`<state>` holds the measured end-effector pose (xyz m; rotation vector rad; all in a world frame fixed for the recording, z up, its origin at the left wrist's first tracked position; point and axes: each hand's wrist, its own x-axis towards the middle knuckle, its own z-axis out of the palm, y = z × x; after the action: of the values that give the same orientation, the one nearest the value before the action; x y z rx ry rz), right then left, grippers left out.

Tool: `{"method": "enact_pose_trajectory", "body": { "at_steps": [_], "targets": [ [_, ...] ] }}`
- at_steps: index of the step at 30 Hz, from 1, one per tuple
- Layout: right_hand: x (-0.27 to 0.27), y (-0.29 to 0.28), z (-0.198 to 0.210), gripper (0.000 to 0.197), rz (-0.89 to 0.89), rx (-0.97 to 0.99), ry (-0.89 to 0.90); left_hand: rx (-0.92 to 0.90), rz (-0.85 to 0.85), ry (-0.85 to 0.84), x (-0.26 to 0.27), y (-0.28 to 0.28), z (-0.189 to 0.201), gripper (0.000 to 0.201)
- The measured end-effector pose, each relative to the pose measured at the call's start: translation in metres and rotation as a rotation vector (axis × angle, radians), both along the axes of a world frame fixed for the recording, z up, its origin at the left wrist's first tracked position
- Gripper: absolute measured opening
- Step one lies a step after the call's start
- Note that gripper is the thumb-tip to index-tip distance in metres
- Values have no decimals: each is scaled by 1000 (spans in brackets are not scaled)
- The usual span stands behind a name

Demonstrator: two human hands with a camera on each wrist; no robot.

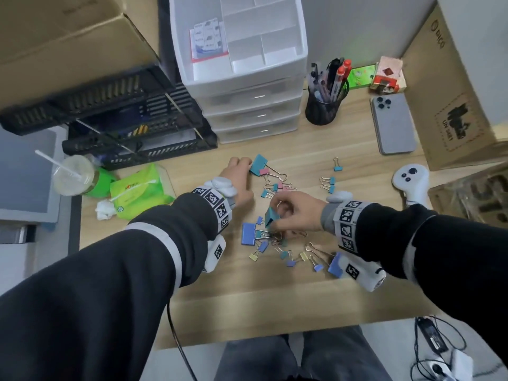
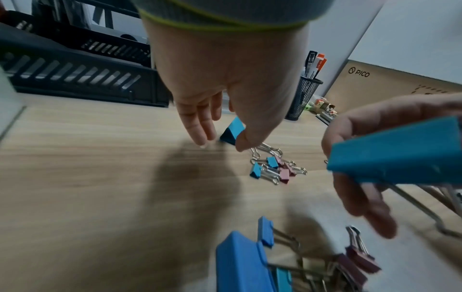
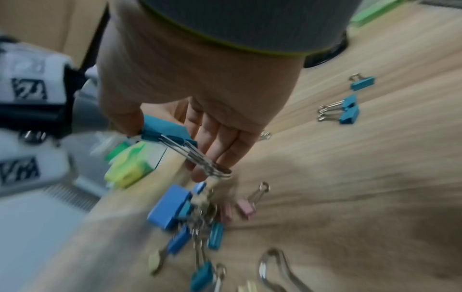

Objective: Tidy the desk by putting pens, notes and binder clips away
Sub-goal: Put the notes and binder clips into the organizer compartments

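Several colourful binder clips lie scattered on the wooden desk. My left hand reaches over a large teal clip at the far side of the pile. In the left wrist view its fingers are straight and the thumb tip touches that teal clip. My right hand pinches another large teal clip, lifted just above the pile; the right wrist view shows this held clip between thumb and fingers. A big blue clip lies below it.
A white drawer unit with notes in its top tray stands at the back. Right of it are a black pen cup, a phone and a white controller. Black trays, a drink and a green tissue pack sit left.
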<state>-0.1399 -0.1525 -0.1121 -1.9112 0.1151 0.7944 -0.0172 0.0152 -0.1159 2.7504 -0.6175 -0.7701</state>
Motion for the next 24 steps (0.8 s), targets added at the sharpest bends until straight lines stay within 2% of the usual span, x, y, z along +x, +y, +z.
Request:
{"method": "enact_pose_trajectory", "body": {
  "at_steps": [3,8,12,17,20,22,24],
  "targets": [
    [16,-18,6,35,-222,81,67,-35,-81,-15,18,-13,0,77],
    [15,-44,-4,25,-374,57,123,84,-169,-7,36,-29,-11,83],
    [9,-59,-10,5,-413,48,167,154,-179,-21,45,-38,-22,62],
    [9,-64,-5,6,-458,43,170,322,-280,-65,55,-43,-20,26],
    [18,-63,0,6,-439,15,134,404,-286,50,59,-38,-9,9],
    [27,-60,6,10,-420,23,120,421,-272,73,57,-30,1,15],
    [36,-57,11,17,-405,11,90,396,-281,14,53,-23,15,38]
  ]
}}
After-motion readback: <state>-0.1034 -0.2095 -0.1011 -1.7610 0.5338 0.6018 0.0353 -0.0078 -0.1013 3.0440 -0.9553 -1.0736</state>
